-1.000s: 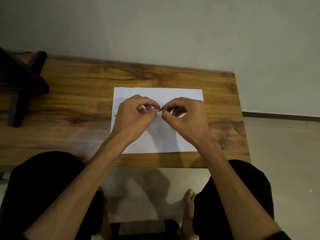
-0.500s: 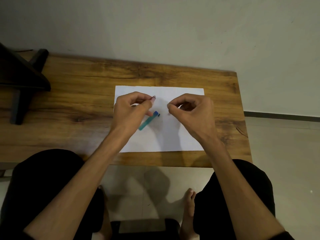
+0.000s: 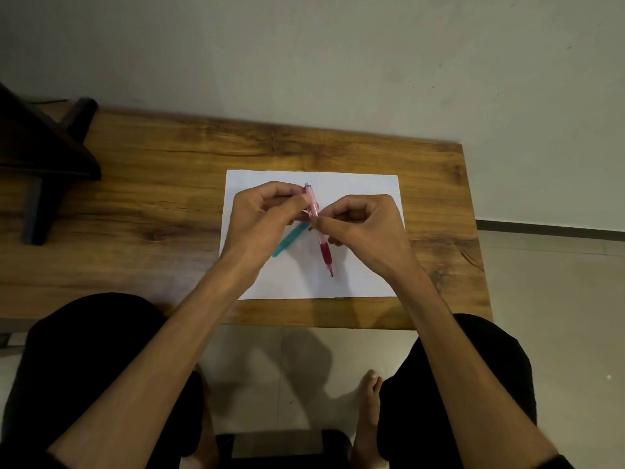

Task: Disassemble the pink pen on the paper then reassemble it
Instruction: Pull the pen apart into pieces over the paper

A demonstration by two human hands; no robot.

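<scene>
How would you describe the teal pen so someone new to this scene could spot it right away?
Find the wooden table and the white paper on it. The teal pen lies flat on the paper, slanted, partly under the left hand. Unlike the pink pen held in both hands, nothing holds it.

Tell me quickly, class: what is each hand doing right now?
Left hand: pinches the upper part of the slim translucent pink plastic pen.
Right hand: pinches the same pen at mid-barrel.
</scene>
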